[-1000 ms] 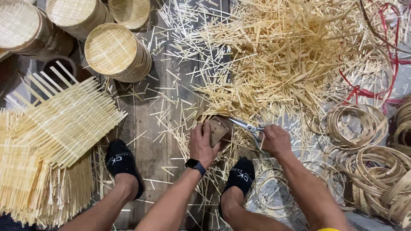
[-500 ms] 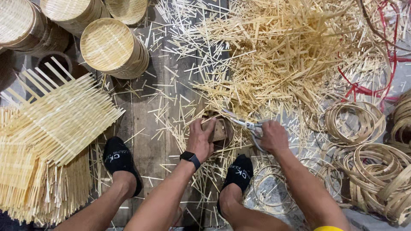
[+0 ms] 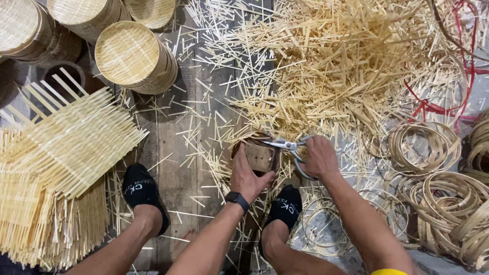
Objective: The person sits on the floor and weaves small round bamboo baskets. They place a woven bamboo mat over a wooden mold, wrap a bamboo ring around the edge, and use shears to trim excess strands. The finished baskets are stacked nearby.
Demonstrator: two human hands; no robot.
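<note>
A big heap of cut bamboo strips [image 3: 346,61] fills the floor ahead of me and spills across the dark wooden planks [image 3: 178,153]. At my left lie stacked woven mats [image 3: 66,147], pale yellow, with loose ends sticking out like combs. Above them stand stacks of round woven baskets [image 3: 133,58], flat tops up. At my right, coiled bamboo hoops [image 3: 438,188] pile up on a grey floor, with a red cord [image 3: 461,56] looping through the strips behind them. No packages or signs show; the only lettering is small white print on my black socks [image 3: 142,188], one foot on each side of my left arm.

My left hand [image 3: 249,175], a dark watch [image 3: 238,199] on its wrist, is clamped over a small brown block [image 3: 261,155] that sits on the planks between my feet, at the near edge of the heap. My right hand [image 3: 318,157] is closed round the handles of steel scissors [image 3: 288,146], blades pointing left over the top of the block. My hands are close but not touching.
</note>
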